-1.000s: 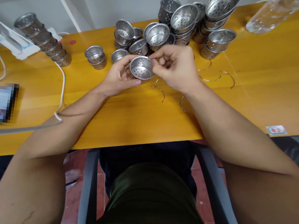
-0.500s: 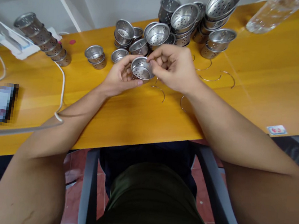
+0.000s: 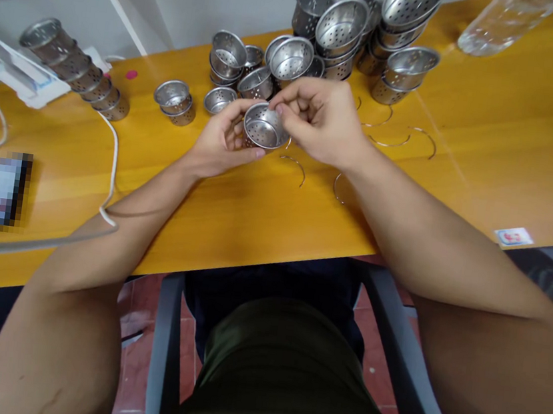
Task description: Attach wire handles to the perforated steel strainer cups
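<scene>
My left hand (image 3: 218, 143) cups a small perforated steel strainer cup (image 3: 262, 128) from its left side, just above the yellow wooden table (image 3: 266, 212). My right hand (image 3: 320, 120) is closed in a pinch at the cup's far rim, fingertips touching it; a thin wire curve shows just below the fingers, and I cannot tell whether they grip it. Several loose wire handles (image 3: 295, 166) lie on the table right beside and in front of the hands.
A heap of the same steel cups (image 3: 338, 33) stands behind the hands. A nested row of cups (image 3: 74, 68) lies on its side at the left, near a white cable (image 3: 112, 160). A clear plastic bottle (image 3: 506, 20) lies at the far right.
My right fingers have slid left along the cup's far rim. The cup has tipped a little. The camera has tilted slightly.
</scene>
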`<action>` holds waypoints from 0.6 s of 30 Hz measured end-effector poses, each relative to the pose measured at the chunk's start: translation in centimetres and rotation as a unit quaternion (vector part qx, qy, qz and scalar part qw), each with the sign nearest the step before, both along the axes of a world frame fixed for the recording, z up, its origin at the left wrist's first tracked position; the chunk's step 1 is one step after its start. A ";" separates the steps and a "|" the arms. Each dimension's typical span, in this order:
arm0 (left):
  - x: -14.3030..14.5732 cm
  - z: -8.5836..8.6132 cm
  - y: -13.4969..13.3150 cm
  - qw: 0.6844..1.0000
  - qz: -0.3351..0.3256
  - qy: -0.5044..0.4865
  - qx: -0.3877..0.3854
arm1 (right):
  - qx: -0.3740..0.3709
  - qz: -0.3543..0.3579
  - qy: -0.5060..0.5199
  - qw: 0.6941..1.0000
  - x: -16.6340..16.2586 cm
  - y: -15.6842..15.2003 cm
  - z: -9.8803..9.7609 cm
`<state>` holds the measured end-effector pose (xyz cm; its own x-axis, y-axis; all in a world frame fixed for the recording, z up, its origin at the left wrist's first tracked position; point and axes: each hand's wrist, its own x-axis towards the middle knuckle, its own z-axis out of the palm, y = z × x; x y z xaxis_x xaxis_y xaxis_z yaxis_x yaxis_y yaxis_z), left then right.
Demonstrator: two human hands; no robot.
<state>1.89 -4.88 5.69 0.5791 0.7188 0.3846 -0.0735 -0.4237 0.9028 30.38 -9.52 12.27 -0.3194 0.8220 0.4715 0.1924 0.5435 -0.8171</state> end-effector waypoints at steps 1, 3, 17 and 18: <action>-0.1 -0.1 0.1 1.000 -0.005 -0.001 0.008 | 0.008 0.001 0.003 1.000 0.0 0.0 0.0; -0.1 -0.3 0.3 1.000 -0.016 -0.006 0.025 | 0.021 0.001 0.010 1.000 -0.1 0.0 -0.1; 0.2 -0.3 0.1 1.000 0.006 0.009 0.026 | 0.017 -0.002 0.020 1.000 -0.2 0.7 -0.7; 0.2 -0.3 0.1 1.000 0.003 0.010 0.023 | 0.023 0.003 0.026 0.999 -0.2 0.6 -0.8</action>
